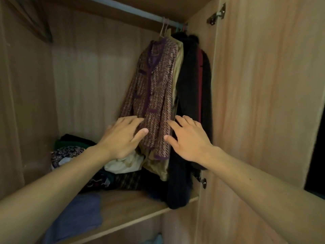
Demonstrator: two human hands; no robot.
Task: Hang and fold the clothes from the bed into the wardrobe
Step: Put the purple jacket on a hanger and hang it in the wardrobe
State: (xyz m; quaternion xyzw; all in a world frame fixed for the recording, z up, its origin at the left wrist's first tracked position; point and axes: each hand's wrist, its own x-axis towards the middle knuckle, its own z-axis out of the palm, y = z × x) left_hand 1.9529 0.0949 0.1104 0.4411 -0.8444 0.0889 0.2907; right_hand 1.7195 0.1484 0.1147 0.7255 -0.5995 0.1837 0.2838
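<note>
A patterned brown jacket with purple trim (154,88) hangs on a pale hanger (164,29) from the wardrobe rail (140,14). Behind it hang a beige garment (179,67), a black coat (190,95) and a dark red piece (199,81). My left hand (123,140) is spread flat against the jacket's lower left side. My right hand (188,138) is spread at its lower right edge, over the black coat. Neither hand grips anything.
Folded and loose clothes (73,154) are piled at the back of the wooden shelf (133,206), with a blue folded garment (77,219) near the front left. The open wardrobe door (263,103) stands at my right. The rail's left stretch is bare.
</note>
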